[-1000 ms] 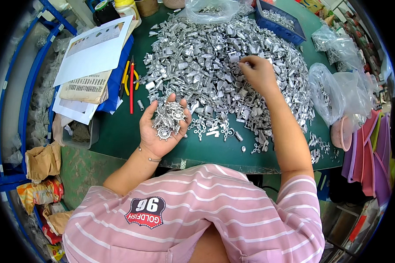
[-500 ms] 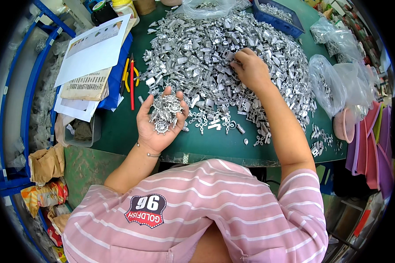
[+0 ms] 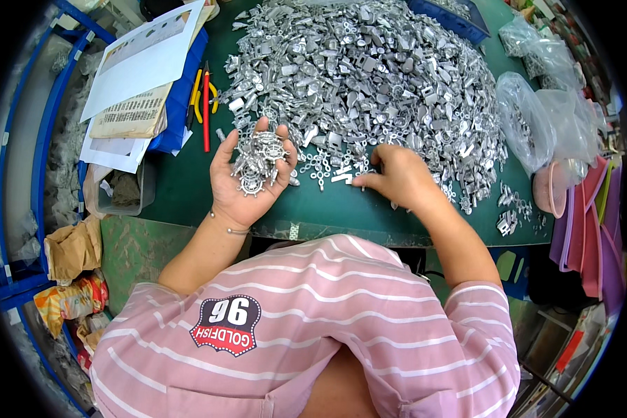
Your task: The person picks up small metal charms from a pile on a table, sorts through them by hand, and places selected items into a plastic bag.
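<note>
A person in a pink striped shirt sorts small silver metal castings at a green table (image 3: 188,188). The left hand (image 3: 247,177), palm up and fingers half curled, cups a handful of wheel-shaped metal charms (image 3: 259,161). The right hand (image 3: 397,177) lies palm down just right of that handful, its fingertips (image 3: 359,182) pressed to the table and pinching at a small silver piece (image 3: 343,177) at the near edge of the large heap of silver parts (image 3: 369,76). Left of the cupped hand lie a red pencil (image 3: 205,108), yellow-handled pliers (image 3: 196,97) and papers (image 3: 143,63). Clear plastic bags (image 3: 529,118) sit to the right of the pinching hand.
</note>
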Action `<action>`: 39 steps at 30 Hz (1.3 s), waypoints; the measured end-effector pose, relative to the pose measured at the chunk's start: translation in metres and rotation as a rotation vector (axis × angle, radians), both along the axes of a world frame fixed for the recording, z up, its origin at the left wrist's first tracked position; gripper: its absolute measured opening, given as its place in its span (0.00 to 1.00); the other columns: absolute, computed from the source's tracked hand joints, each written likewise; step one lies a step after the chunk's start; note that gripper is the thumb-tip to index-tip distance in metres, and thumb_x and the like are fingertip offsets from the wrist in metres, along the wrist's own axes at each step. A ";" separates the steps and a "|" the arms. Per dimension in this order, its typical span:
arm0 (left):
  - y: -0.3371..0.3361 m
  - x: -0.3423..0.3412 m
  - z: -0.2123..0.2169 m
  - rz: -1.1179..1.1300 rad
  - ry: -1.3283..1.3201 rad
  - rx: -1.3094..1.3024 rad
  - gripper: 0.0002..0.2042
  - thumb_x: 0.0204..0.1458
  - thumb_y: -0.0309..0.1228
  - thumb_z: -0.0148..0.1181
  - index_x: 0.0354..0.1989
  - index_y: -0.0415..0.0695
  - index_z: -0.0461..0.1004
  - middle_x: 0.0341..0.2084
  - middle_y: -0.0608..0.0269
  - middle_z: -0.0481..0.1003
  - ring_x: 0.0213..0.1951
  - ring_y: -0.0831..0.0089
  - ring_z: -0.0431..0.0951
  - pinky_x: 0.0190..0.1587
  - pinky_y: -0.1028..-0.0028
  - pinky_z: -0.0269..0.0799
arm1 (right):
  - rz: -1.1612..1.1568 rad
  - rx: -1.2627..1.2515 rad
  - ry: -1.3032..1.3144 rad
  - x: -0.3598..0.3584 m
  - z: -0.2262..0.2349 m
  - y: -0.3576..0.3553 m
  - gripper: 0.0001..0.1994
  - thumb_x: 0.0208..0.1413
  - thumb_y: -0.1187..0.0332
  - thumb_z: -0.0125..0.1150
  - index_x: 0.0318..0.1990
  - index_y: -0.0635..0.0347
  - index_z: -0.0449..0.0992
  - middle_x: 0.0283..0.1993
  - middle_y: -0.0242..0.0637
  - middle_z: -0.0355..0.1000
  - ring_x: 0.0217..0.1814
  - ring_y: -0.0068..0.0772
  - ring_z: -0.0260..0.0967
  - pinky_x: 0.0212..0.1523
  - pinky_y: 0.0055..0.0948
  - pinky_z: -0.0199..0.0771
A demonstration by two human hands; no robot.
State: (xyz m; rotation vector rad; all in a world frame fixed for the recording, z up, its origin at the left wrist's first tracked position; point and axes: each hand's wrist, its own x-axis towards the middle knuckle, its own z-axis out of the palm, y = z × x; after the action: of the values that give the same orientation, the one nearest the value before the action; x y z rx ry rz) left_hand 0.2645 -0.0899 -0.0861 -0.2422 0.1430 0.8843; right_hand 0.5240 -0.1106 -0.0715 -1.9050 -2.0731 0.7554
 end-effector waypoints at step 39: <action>-0.009 -0.017 0.001 0.056 -0.015 0.000 0.18 0.53 0.43 0.51 0.50 0.49 0.70 0.48 0.53 0.68 0.49 0.57 0.66 0.45 0.63 0.70 | 0.334 0.337 0.085 -0.059 0.004 0.018 0.09 0.44 0.67 0.64 0.30 0.63 0.74 0.36 0.44 0.70 0.33 0.42 0.73 0.32 0.38 0.74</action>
State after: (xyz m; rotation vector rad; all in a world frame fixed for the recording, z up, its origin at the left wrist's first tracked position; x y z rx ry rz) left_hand 0.2475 -0.0992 -0.0856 -0.2541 0.1231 0.9384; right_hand 0.4646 -0.0921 -0.0671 -1.3490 -2.3188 0.4972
